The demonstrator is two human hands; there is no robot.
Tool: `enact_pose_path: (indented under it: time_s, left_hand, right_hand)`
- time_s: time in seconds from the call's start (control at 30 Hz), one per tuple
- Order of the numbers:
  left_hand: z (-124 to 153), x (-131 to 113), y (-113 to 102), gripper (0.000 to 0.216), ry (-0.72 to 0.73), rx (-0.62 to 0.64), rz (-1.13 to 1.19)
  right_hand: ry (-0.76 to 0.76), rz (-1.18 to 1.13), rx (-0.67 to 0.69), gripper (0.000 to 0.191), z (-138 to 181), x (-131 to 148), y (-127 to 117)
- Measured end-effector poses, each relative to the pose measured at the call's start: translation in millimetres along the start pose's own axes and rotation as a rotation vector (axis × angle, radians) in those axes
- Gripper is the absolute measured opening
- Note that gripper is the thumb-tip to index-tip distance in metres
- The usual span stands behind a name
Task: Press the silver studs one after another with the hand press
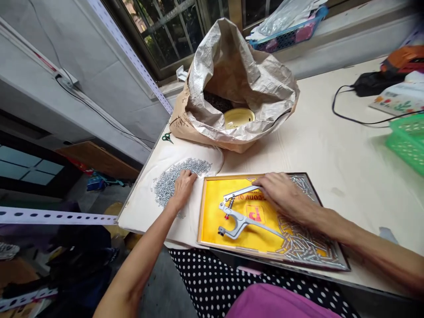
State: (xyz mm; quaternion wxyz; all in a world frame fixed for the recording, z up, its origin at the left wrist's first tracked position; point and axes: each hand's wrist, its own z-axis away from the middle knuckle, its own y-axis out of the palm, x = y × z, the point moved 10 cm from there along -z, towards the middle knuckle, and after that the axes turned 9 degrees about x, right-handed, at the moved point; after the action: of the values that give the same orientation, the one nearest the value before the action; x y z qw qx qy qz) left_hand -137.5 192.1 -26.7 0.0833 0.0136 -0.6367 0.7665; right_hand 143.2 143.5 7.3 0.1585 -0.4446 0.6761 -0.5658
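My left hand (pixel 183 186) rests with curled fingers on a heap of small silver metal pieces (pixel 172 179) spread on a white cloth (pixel 155 207). What the fingers pinch, if anything, is hidden. My right hand (pixel 281 192) lies over the upper handle of grey metal press pliers (pixel 236 216). The pliers sit on a shallow yellow tray (pixel 228 229) at the table's near edge. Several silver pieces (pixel 304 245) lie in rows along the tray's right and bottom sides.
A large crumpled paper sack (pixel 238 84) stands behind the tray, with dark parts and a yellow bowl (pixel 239 117) inside. Green-handled scissors (pixel 167 138) lie left of it. A green basket (pixel 409 139), a black cable (pixel 351 119) and a blue basket (pixel 288 31) are to the right and back.
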Motion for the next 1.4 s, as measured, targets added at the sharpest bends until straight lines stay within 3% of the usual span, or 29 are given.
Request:
enact_pose_path:
  time_s: [0.1,0.17,0.3,0.37,0.47,0.63,0.83,1.2,1.4]
  left_hand:
    - [-6,-8,2,0.026,0.103,0.026,-0.062]
    - [-6,-8,-3,0.025,0.141,-0.004,-0.017]
    - [16,0,-37,0.019,0.070,-0.226,0.341]
    - [34,-2,-44,0.016,-0.013,-0.246,0.642]
    - [60,-38,-32,0.021,-0.050,-0.031,1.120]
    - [98,-94,2,0.029,-0.173,0.246,1.470]
    - [112,-113,35,0.035,-0.232,0.346,1.526]
    - [123,-99,33,0.039,-0.306,0.236,1.438]
    - [129,-105,53,0.045,-0.394,0.344,1.469]
  right_hand:
    - [-0.040,0.023,0.074,0.026,-14,4,24]
    - [-0.054,0.056,0.127,0.026,-13,-4,25]
    - [-0.001,0.148,0.158,0.025,14,-38,-10]
    - [0.044,0.173,0.138,0.027,28,-52,-31]
    - [0.079,0.177,0.128,0.029,35,-56,-39]
    - [-0.010,0.114,0.154,0.032,11,-26,2]
    - [-0.082,0.027,0.129,0.033,-10,-8,26]
    - [-0.106,0.084,0.056,0.031,-10,-5,23]
    - [-0.138,0.183,0.106,0.029,-11,10,12]
